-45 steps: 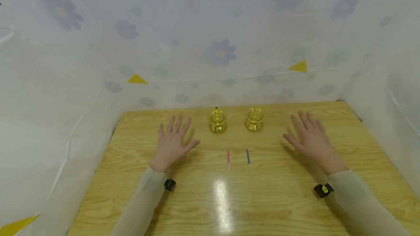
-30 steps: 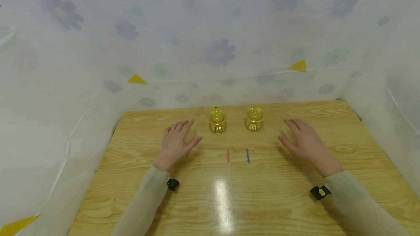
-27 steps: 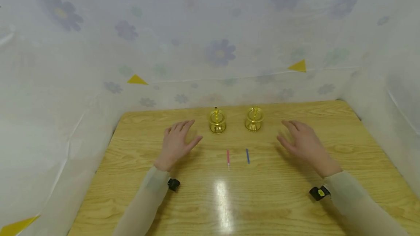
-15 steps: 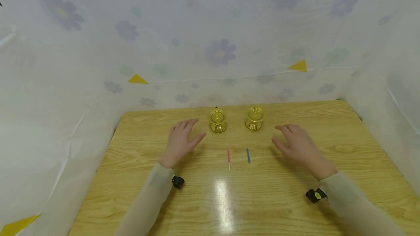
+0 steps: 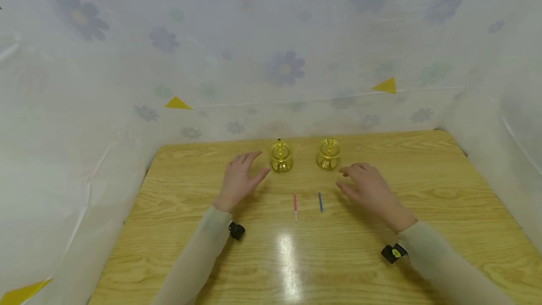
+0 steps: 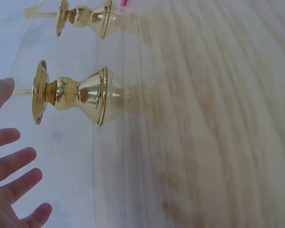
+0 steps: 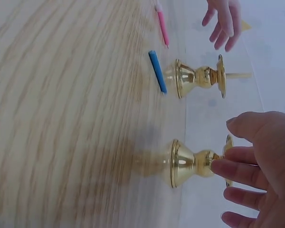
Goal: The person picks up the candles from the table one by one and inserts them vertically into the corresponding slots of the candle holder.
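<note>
Where hands [image 5: 239, 179] flank candlesticks [image 5: 280, 156]: gaps.

Left hand: the left hand [image 5: 240, 179] has slid rightward across the table [image 5: 178, 211] and now hovers just beside the left gold candlestick [image 5: 280, 156], thumb close to its base, fingers straight and spread.
Right hand: the right hand [image 5: 369, 187] has moved leftward and down toward the right gold candlestick [image 5: 328, 153]; its fingertips [image 7: 217, 166] now lie at the stem, fingers relaxed.
Forearms: both have angled inward, bringing the hands nearer each other than before.
</note>
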